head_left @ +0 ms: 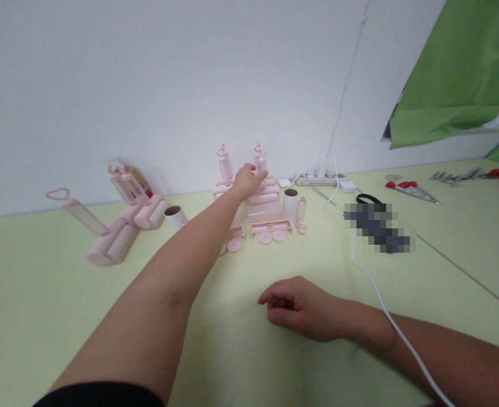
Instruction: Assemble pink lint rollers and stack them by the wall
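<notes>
The left grip (246, 182), closure unclear, was at a pink handle (262, 163); the right grip (306, 308), parted, had worktop (226, 308) room leftward.

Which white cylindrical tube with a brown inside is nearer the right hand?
The right-side white tube, beyond the right hand; the other tube, left of the left forearm, is clearly farther.

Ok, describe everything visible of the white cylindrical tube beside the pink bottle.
The white cylindrical tube stands upright on the yellow-green table, its open top showing a brown, cardboard-like interior. It sits between stacked pink plastic-looking parts and the pink bottle; contact with either is unclear. Neither left hand nor right hand touches it.
</notes>
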Demonstrator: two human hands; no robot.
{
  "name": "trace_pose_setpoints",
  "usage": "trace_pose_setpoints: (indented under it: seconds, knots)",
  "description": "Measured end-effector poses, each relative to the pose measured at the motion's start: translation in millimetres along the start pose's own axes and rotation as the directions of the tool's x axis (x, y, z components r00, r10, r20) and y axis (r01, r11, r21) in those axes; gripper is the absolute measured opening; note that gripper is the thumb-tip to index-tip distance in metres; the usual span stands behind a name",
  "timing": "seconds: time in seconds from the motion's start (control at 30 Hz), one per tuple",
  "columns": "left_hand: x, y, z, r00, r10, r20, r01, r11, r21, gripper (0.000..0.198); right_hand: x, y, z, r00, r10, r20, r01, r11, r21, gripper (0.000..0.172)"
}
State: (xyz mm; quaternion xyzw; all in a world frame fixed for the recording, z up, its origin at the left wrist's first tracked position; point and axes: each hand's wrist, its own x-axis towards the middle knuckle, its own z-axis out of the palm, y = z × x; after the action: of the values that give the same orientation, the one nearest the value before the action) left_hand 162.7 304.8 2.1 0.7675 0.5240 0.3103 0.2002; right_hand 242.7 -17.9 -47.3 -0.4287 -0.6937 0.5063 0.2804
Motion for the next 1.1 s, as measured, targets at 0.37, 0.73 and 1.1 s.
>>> trace_pose_setpoints:
  seconds: [0.37, 0.73, 1.1]
  knots:
    - [-4, -13, -32.4, 0.958, -0.259, 0.124, 0.271, 0.959, -0.087, 0.061, 0, 1, 1, 1.0, -0.003, 0.009, 0.004, 1.0, -0.013, 0.027]
    - [-5, -10, -17.9, 0.931, -0.316, 0.184, 0.34, 0.933, -0.117, 0.059, 0, -2, 1, 1.0, -0.014, 0.004, 0.014, 1.0, -0.008, 0.026]
    - [-13, -8, -21.3, 0.934, -0.293, 0.203, 0.315, 0.945, -0.083, 0.055, 0, -1, 1, 1.0, -0.007, 0.006, 0.007, 1.0, 0.002, 0.026]
